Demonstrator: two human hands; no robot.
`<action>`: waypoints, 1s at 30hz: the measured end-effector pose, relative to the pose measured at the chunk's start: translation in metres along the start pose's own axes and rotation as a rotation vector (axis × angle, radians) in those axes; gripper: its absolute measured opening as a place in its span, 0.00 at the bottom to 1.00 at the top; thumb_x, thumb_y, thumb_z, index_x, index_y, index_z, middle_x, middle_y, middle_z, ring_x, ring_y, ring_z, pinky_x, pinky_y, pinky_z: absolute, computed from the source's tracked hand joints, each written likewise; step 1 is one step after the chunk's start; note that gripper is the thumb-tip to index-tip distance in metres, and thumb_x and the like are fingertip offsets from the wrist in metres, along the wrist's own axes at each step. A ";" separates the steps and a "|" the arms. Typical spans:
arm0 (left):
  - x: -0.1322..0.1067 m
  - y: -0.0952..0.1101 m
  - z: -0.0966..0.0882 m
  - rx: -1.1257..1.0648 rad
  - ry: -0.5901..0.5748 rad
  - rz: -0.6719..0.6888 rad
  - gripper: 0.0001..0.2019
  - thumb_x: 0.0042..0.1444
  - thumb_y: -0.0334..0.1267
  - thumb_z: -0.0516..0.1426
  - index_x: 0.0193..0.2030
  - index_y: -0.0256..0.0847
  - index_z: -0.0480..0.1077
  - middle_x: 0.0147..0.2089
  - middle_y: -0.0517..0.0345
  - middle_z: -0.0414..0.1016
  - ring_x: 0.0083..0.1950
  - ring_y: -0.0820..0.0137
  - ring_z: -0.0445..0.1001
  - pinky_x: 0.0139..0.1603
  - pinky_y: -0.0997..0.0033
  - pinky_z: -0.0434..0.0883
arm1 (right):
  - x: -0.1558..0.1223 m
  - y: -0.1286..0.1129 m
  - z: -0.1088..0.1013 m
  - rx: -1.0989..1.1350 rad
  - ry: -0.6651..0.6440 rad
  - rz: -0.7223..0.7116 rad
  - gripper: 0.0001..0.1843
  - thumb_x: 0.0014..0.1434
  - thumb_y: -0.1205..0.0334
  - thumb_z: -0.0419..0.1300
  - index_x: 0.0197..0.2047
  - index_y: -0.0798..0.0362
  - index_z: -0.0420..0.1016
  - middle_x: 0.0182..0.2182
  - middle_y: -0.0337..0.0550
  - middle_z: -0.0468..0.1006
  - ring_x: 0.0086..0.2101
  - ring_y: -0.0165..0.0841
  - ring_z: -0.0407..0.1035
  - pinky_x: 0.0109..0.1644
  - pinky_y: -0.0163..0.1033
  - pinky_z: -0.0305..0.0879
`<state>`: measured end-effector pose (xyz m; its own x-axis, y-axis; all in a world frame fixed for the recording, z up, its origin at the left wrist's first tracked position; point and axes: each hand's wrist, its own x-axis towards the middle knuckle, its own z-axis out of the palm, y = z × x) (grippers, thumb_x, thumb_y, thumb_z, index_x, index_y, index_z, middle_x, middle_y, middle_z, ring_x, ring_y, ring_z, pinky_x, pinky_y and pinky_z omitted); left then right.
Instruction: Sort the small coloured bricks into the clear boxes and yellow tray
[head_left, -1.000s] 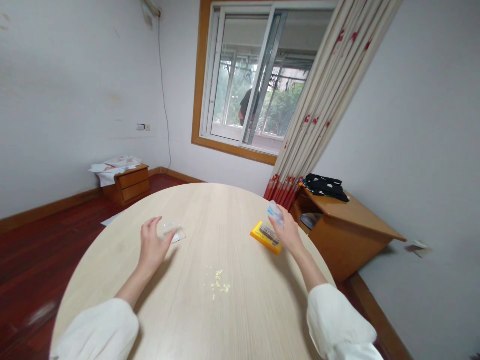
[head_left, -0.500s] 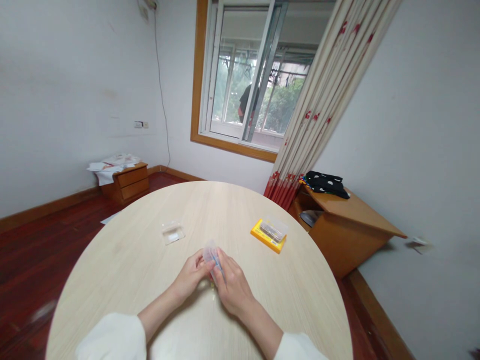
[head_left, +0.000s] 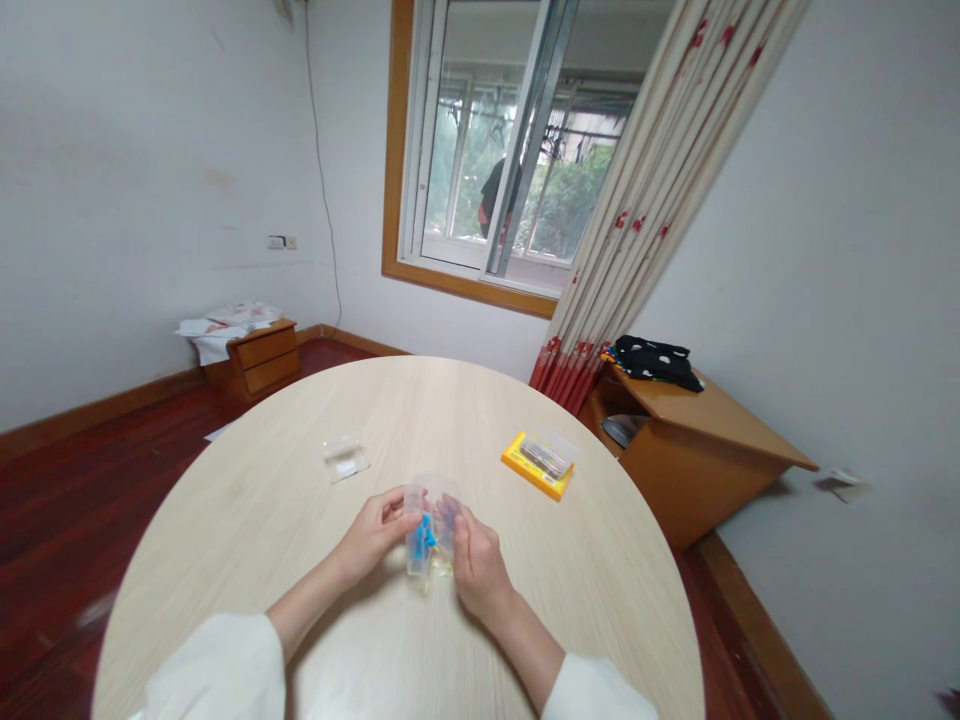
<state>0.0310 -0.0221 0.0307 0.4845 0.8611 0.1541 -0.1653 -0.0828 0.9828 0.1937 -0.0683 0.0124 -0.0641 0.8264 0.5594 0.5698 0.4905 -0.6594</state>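
Head view. Since 0.5 s ago: the clear case (head_left: 413, 560) has gone from folded between the hands to spread apart, blue pieces now plainly showing; hands stay near the middle of the table (head_left: 420, 400).

Left hand (head_left: 379, 535) grasps the deeper half, thumb at the near side, probably to steady it. Right hand (head_left: 481, 570) grips the thinner lid half (head_left: 444, 520), fingers seen through the plastic, presumably keeping it clear of the contents. Case sits over pale yellow bits (head_left: 442, 566), partly hiding them. Whether it touches the table: can't tell.

Off to either side, perhaps to leave working room: another clear case (head_left: 347, 468), left; yellow box (head_left: 532, 475) bearing a clear container (head_left: 546, 455), right.

Held case: frosty, see-through, long and narrow; bright blue pieces (head_left: 425, 537) bunched inside, shape too blurred to name. Hinge not discernible.
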 end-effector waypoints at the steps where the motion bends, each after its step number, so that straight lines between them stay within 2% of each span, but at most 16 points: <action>1: 0.001 0.000 -0.003 0.006 -0.008 -0.007 0.24 0.45 0.53 0.60 0.43 0.35 0.73 0.41 0.48 0.76 0.46 0.59 0.72 0.49 0.61 0.67 | 0.000 0.001 0.000 0.030 -0.003 0.030 0.19 0.65 0.61 0.41 0.50 0.52 0.69 0.41 0.48 0.78 0.43 0.36 0.73 0.47 0.43 0.70; 4: 0.002 -0.004 -0.012 0.080 -0.015 -0.004 0.29 0.45 0.52 0.60 0.51 0.36 0.71 0.49 0.45 0.74 0.53 0.57 0.69 0.55 0.59 0.63 | -0.001 0.007 0.002 0.131 -0.009 0.137 0.16 0.64 0.60 0.44 0.50 0.52 0.68 0.42 0.48 0.78 0.43 0.35 0.73 0.48 0.43 0.70; 7: 0.003 -0.006 -0.019 0.242 -0.032 0.049 0.31 0.47 0.49 0.60 0.57 0.39 0.65 0.57 0.45 0.68 0.60 0.57 0.61 0.61 0.56 0.55 | -0.002 0.015 0.004 0.228 0.019 0.219 0.13 0.62 0.59 0.48 0.46 0.53 0.69 0.40 0.48 0.78 0.41 0.36 0.74 0.46 0.43 0.70; 12: 0.001 -0.003 -0.024 0.439 -0.158 0.098 0.31 0.46 0.47 0.62 0.59 0.47 0.63 0.59 0.49 0.65 0.62 0.57 0.57 0.63 0.50 0.47 | -0.001 0.029 0.002 0.307 0.091 0.264 0.09 0.58 0.60 0.52 0.35 0.53 0.72 0.33 0.45 0.79 0.37 0.35 0.74 0.43 0.42 0.70; 16: 0.000 0.003 -0.025 0.485 -0.305 0.097 0.33 0.41 0.45 0.65 0.58 0.50 0.64 0.60 0.50 0.64 0.61 0.57 0.58 0.63 0.50 0.48 | 0.001 0.036 -0.001 0.278 0.138 0.269 0.10 0.56 0.61 0.52 0.32 0.52 0.74 0.30 0.44 0.78 0.34 0.34 0.73 0.41 0.40 0.69; 19: -0.003 0.011 -0.024 0.509 -0.407 0.116 0.33 0.39 0.43 0.66 0.56 0.52 0.66 0.57 0.51 0.66 0.60 0.58 0.60 0.62 0.51 0.51 | 0.002 0.037 -0.002 0.289 0.187 0.265 0.09 0.56 0.61 0.52 0.32 0.51 0.73 0.32 0.44 0.79 0.37 0.35 0.73 0.43 0.41 0.69; 23: -0.005 0.021 -0.023 0.508 -0.455 0.115 0.31 0.39 0.41 0.67 0.54 0.52 0.68 0.57 0.52 0.66 0.59 0.59 0.61 0.61 0.53 0.53 | 0.002 0.033 -0.001 0.324 0.230 0.249 0.08 0.57 0.61 0.51 0.33 0.51 0.71 0.37 0.46 0.79 0.42 0.36 0.72 0.49 0.45 0.66; 25: -0.004 0.020 -0.023 0.460 -0.413 0.095 0.30 0.38 0.40 0.67 0.53 0.49 0.69 0.57 0.51 0.66 0.59 0.59 0.61 0.60 0.53 0.55 | 0.002 0.031 0.000 0.315 0.231 0.247 0.09 0.57 0.61 0.51 0.36 0.52 0.71 0.38 0.47 0.78 0.43 0.36 0.72 0.50 0.45 0.66; 26: -0.003 0.018 -0.023 0.409 -0.350 0.086 0.31 0.37 0.39 0.67 0.52 0.47 0.69 0.56 0.50 0.66 0.58 0.58 0.62 0.59 0.54 0.57 | 0.002 0.030 0.000 0.313 0.234 0.254 0.09 0.58 0.60 0.52 0.38 0.52 0.71 0.40 0.47 0.77 0.43 0.36 0.71 0.50 0.45 0.66; 30: 0.004 0.004 -0.022 0.030 0.088 0.077 0.33 0.37 0.39 0.67 0.53 0.44 0.62 0.55 0.48 0.67 0.48 0.63 0.70 0.51 0.58 0.67 | 0.004 0.033 0.003 0.350 0.256 0.321 0.19 0.58 0.57 0.54 0.52 0.52 0.63 0.47 0.51 0.73 0.48 0.36 0.68 0.51 0.45 0.66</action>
<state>0.0131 -0.0082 0.0327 0.3939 0.8921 0.2214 -0.1725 -0.1648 0.9711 0.2098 -0.0482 -0.0090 0.2952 0.8776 0.3776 0.2179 0.3230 -0.9210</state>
